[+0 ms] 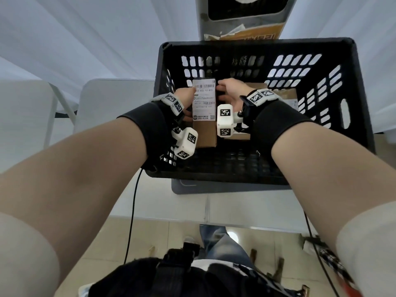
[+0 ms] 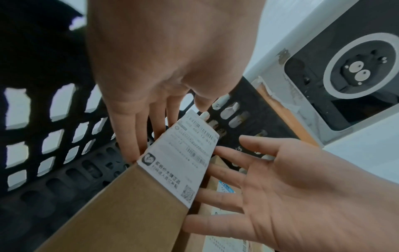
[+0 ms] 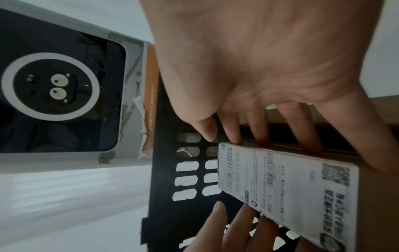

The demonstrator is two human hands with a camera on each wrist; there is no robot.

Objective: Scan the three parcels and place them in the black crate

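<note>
A brown cardboard parcel (image 1: pixel 203 116) with a white barcode label hangs inside the black crate (image 1: pixel 257 42), near its left wall. My left hand (image 1: pixel 185 99) lies along the parcel's left side and my right hand (image 1: pixel 230 91) along its right side. The parcel is pressed between their straight fingers. In the left wrist view the left hand (image 2: pixel 151 76) runs down beside the parcel (image 2: pixel 129 204), and the right hand (image 2: pixel 291 196) touches it with splayed fingers. The right wrist view shows the right hand (image 3: pixel 259 68) on the parcel's (image 3: pixel 291 179) far edge. A second brown parcel (image 1: pixel 285 93) lies in the crate to the right.
The scanner (image 1: pixel 244 9), a white box with a dark window, stands just behind the crate. The crate sits on a grey base (image 1: pixel 192 188) on a white table (image 1: pixel 113 99). A black cable (image 1: pixel 132 200) hangs over the table's front edge. A white chair (image 1: pixel 21 103) stands at the left.
</note>
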